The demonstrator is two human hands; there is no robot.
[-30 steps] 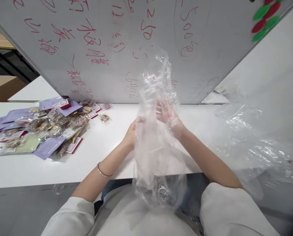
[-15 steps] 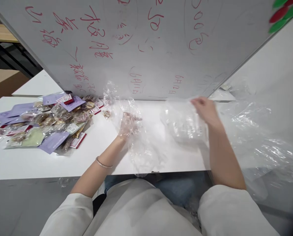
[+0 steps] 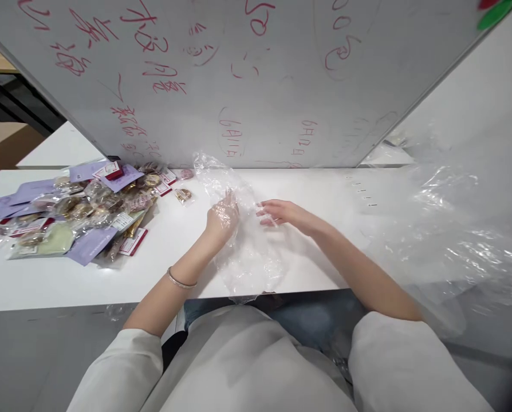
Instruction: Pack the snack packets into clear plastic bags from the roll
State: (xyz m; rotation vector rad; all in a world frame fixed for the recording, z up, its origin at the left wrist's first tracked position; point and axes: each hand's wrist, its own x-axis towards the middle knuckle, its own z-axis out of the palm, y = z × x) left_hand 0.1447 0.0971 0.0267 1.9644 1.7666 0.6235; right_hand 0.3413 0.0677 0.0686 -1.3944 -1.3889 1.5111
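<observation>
A crumpled clear plastic bag point(image 3: 256, 257) lies on the white table in front of me, reaching from near the whiteboard to the table's front edge. My left hand point(image 3: 224, 217) is at its left part, fingers bent, with clear film over and around them; whether it grips the film is hard to see. Just to the right, my right hand point(image 3: 277, 213) hovers with its fingers apart, fingertips by the bag's right edge, holding nothing. Left of the bag lies a small wrapped piece point(image 3: 183, 196).
A pile of small wrapped items, purple packets point(image 3: 93, 246) and red-edged cards covers the table's left part. A whiteboard point(image 3: 273, 86) with red writing stands along the back. More clear plastic bags point(image 3: 462, 246) are heaped at the right. The table's front edge runs before my body.
My right hand has let go of the clear plastic it held at the right and moved left to the bag. That plastic has left the middle of the table. My left hand's fingers have bent inward.
</observation>
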